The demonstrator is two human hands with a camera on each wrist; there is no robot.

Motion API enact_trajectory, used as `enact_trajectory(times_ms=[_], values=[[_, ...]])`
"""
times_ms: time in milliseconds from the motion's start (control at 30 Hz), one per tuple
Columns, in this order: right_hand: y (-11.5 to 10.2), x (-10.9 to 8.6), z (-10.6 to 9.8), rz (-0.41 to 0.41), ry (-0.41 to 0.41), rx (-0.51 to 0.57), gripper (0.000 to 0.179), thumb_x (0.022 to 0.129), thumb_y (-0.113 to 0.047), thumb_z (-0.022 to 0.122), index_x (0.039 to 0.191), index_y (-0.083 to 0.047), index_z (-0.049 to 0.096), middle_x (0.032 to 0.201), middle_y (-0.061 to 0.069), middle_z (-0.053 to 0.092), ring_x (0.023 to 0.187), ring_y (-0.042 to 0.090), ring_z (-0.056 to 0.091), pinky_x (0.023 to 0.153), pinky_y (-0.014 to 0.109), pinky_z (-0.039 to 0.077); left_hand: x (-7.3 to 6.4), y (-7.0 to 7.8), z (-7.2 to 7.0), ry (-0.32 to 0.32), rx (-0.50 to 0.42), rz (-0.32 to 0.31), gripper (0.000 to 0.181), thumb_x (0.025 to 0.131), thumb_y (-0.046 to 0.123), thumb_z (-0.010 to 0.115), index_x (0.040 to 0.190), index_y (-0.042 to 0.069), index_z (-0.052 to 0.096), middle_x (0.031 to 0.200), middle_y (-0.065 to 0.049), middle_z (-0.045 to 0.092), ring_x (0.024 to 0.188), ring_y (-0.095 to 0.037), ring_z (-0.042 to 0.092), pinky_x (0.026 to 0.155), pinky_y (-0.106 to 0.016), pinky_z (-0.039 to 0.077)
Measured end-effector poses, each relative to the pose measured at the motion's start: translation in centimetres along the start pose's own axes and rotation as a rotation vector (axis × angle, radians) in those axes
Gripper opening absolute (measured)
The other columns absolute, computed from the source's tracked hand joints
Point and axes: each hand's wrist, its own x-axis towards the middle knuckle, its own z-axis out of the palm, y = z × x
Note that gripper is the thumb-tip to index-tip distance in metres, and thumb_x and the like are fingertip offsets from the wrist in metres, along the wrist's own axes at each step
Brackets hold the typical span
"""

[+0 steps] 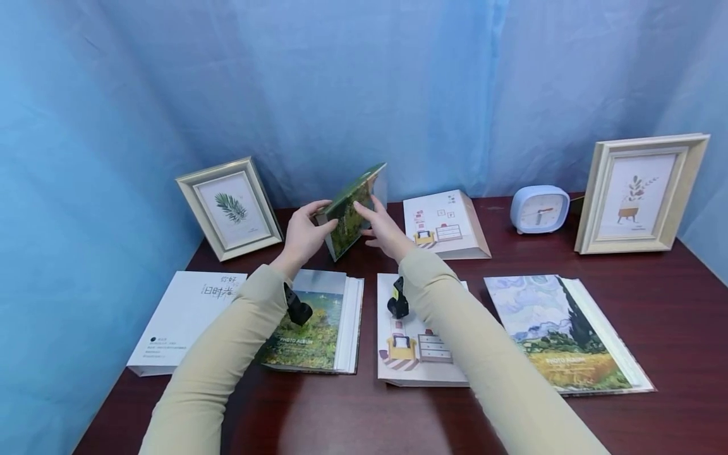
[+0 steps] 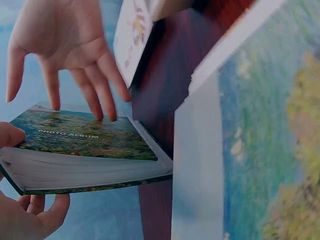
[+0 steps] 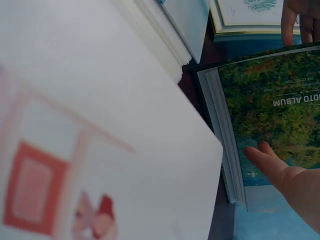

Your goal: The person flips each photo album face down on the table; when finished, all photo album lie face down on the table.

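A green floral photo album (image 1: pixel 344 229) stands tilted at the back of the table, between both hands. My left hand (image 1: pixel 301 237) pinches its left edge, thumb on the cover and fingers beneath, as the left wrist view shows. With fingers spread and fairly straight, my right hand (image 1: pixel 389 232) touches the cover near the other edge; in the left wrist view this right hand (image 2: pixel 72 45) shows its palm. White page edges (image 2: pixel 85 172) show along one side of the album. Below my left forearm lies a similar flowered photo album (image 1: pixel 309 322), partly covered by the sleeve.
A white album (image 1: pixel 182 309) lies at front left, a furniture-print album (image 1: pixel 418 370) in the middle, and a landscape album (image 1: pixel 560 335) at right. Behind are a leaf picture frame (image 1: pixel 232 212), another furniture-print album (image 1: pixel 438 221), a blue clock (image 1: pixel 540 210) and a plant picture frame (image 1: pixel 639 196).
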Motion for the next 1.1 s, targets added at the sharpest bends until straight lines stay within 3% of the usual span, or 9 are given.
enact_trajectory(times_ms=[100,200,433,800,1033,1100], values=[[-0.2,-0.1,-0.1,-0.015,0.030,0.042,0.080,0.097,-0.045,0.048,0.152,-0.032,-0.008,0.160,0.007,0.003,0.134,0.039,0.037,0.109,0.055,0.031,-0.2,0.1,0.2,-0.001,0.053,0.037,0.044,0.090,0.017,0.064,0.133,0.013,0.056,0.134,-0.013,0.051,0.099,-0.027,0.052,0.068,-0.033,0.039],[-0.3,-0.2,0.0,-0.037,0.053,0.068,0.083,0.096,-0.042,0.050,0.151,-0.032,-0.011,0.160,0.008,0.001,0.132,0.040,0.040,0.107,0.055,0.033,-0.3,0.1,0.3,-0.008,0.044,0.045,0.044,0.090,0.016,0.065,0.133,0.014,0.056,0.134,-0.013,0.051,0.102,-0.027,0.051,0.071,-0.035,0.040],[-0.3,-0.5,0.5,-0.107,0.102,0.077,0.090,0.094,-0.035,0.058,0.150,-0.037,-0.012,0.159,0.007,-0.008,0.126,0.045,0.045,0.102,0.055,0.039,-0.7,0.0,0.6,-0.020,0.017,0.036,0.045,0.089,0.016,0.066,0.133,0.014,0.057,0.136,-0.012,0.049,0.126,-0.027,0.044,0.095,-0.044,0.044],[-0.4,-0.7,0.8,-0.148,0.104,0.078,0.086,0.094,-0.029,0.058,0.150,-0.038,-0.007,0.157,0.015,0.009,0.126,0.046,0.044,0.099,0.055,0.042,-0.9,-0.1,0.9,0.008,-0.002,0.073,0.045,0.087,0.013,0.068,0.130,0.012,0.059,0.131,-0.014,0.050,0.114,-0.031,0.049,0.078,-0.036,0.043],[-0.7,-0.8,0.7,-0.150,0.078,0.112,0.080,0.097,-0.026,0.055,0.151,-0.036,-0.002,0.154,0.020,0.017,0.129,0.046,0.041,0.101,0.057,0.039,-1.1,0.2,0.9,0.009,-0.013,0.067,0.045,0.085,0.016,0.070,0.129,0.012,0.060,0.128,-0.013,0.051,0.091,-0.027,0.049,0.070,-0.031,0.041],[-0.7,-0.7,0.7,-0.145,0.070,0.116,0.078,0.097,-0.026,0.054,0.152,-0.035,-0.001,0.154,0.020,0.018,0.129,0.045,0.040,0.101,0.057,0.040,-1.1,0.2,0.9,0.003,-0.016,0.064,0.046,0.085,0.017,0.071,0.129,0.012,0.060,0.128,-0.013,0.050,0.091,-0.027,0.049,0.071,-0.031,0.042]])
